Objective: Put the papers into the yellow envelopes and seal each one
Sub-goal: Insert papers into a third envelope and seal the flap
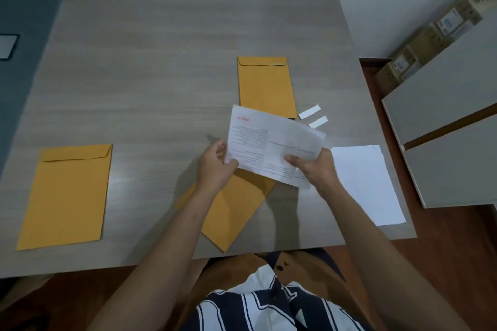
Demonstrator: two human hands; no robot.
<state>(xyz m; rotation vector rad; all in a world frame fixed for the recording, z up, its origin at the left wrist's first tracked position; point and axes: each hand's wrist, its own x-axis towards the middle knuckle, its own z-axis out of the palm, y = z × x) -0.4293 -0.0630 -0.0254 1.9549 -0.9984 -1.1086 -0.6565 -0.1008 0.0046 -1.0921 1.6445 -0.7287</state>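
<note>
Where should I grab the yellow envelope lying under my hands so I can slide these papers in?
Probably at its open end. The yellow envelope lies flat and slanted, its near corner at the table edge, its far end hidden under the papers held by left hand and right hand. Come from the left and pinch the top layer there.

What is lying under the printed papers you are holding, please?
A yellow envelope lies slanted on the table beneath the printed papers, which both hands hold. Its top end is covered, so its flap cannot be seen.
</note>
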